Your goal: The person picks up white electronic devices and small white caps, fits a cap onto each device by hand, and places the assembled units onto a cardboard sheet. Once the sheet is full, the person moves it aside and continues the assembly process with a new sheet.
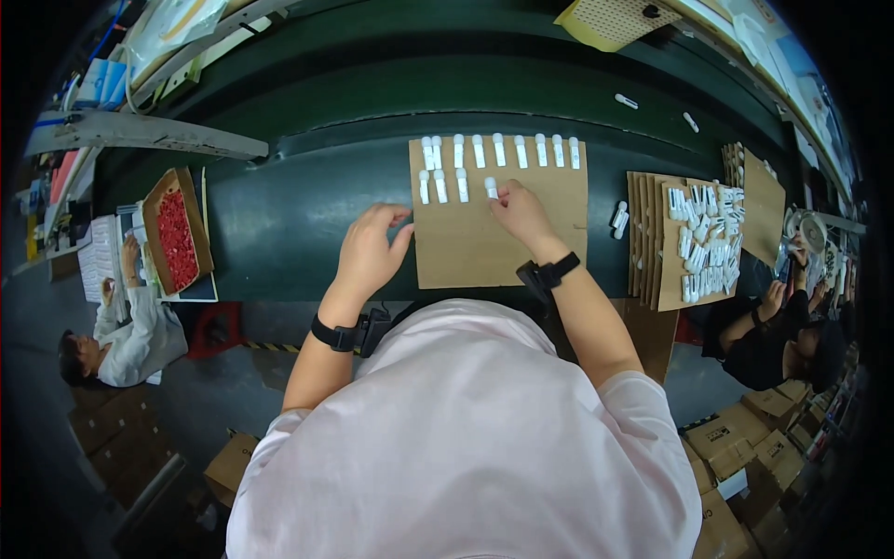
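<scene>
A flat cardboard sheet lies on the dark green bench in front of me. Small white round-headed pieces stand in a row along its far edge, and a shorter second row starts at its left. With thumb and fingertips, my right hand pinches a white round-headed piece in line with that second row. Beside the sheet's left edge is my left hand, its fingers loosely bent, thumb apart, nothing in it. What kind of article the white pieces are is too small to tell.
To the right stands a stack of cardboard sheets topped with many white pieces. A few loose ones lie around it. On the left is a box of red bits. Co-workers sit at the left and right.
</scene>
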Available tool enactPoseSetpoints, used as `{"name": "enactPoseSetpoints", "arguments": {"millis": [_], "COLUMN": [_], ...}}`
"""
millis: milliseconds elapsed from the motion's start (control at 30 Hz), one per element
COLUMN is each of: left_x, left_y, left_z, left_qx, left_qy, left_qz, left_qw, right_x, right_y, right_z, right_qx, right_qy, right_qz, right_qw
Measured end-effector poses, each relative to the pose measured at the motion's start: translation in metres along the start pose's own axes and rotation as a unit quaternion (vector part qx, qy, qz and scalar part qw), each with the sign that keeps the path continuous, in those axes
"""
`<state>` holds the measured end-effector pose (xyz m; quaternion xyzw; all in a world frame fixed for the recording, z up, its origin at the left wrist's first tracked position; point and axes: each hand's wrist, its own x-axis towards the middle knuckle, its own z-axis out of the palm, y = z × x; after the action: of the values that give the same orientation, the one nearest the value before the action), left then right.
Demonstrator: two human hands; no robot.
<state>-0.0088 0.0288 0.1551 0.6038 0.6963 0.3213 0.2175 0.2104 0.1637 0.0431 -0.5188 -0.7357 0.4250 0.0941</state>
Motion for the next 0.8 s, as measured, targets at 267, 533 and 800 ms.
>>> {"name": "enactPoseSetpoints", "arguments": {"millis": [267, 533, 800], "left_x": [-0.024, -0.013, 0.011], "left_y": [-0.040, -0.046, -0.034], "left_z": [-0.003, 0.002, 0.026], "left_qx": [0.046, 0.045, 0.043], "left_qy": [-0.041, -0.056, -0.063], "left_qz": [-0.088, -0.095, -0.080], "left_qw": [0.994, 0.993, 0.994], "right_x": [0.031, 0.034, 0.042], "right_y": [-0.003, 0.003, 0.046], "right_z": [0.025, 0.028, -0.036], "right_qx": [-0.106, -0.101, -0.056], "right_qy": [-0.003, 0.009, 0.105], "right_qz": [0.067, 0.061, 0.023], "right_qw": [0.992, 0.993, 0.993]}}
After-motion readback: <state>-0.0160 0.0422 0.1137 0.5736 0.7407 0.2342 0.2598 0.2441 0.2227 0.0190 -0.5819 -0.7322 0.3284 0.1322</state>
